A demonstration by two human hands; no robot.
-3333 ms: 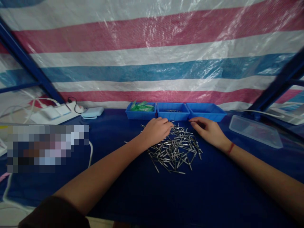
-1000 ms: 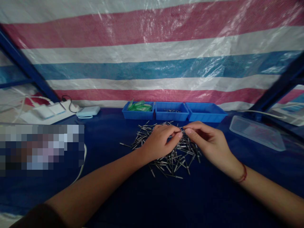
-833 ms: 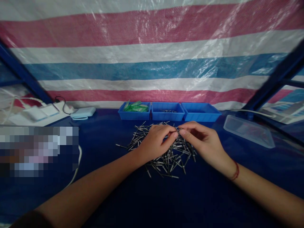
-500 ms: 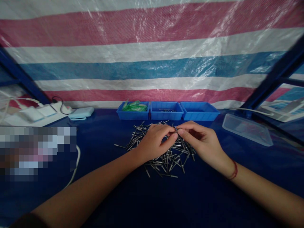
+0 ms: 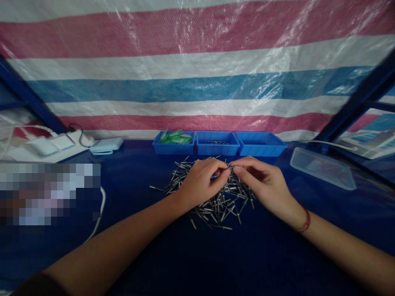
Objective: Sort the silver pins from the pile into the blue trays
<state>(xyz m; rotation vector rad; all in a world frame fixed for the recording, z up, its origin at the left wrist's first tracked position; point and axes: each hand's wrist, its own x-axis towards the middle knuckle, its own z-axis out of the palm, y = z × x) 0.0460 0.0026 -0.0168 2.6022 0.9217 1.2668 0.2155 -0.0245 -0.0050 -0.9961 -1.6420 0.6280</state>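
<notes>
A loose heap of silvery pop rivets (image 5: 219, 207) with thin stems lies on the dark blue table. Over the heap, my left hand (image 5: 203, 181) pinches thumb and forefinger together on a rivet, its fingertips close to those of the other hand. My right hand (image 5: 265, 179), with a red string on the wrist, also pinches at a rivet (image 5: 232, 167) between thumb and forefinger. The fingers hide most of what is held, so I cannot tell whether both hands grip one rivet or several.
Three blue bins stand behind the heap: the left bin (image 5: 156, 149) holds green plastic bags (image 5: 175, 137), the middle bin (image 5: 217, 150) a few rivets. A clear plastic lid (image 5: 322, 168) lies right. At left are a power strip (image 5: 64, 146), a light-blue case (image 5: 107, 145) and a white cable (image 5: 100, 209).
Both hands stay nearly in place, pinching over the heap. The right fingertips have shifted slightly right, away from the left ones. The whole view has moved a little.
</notes>
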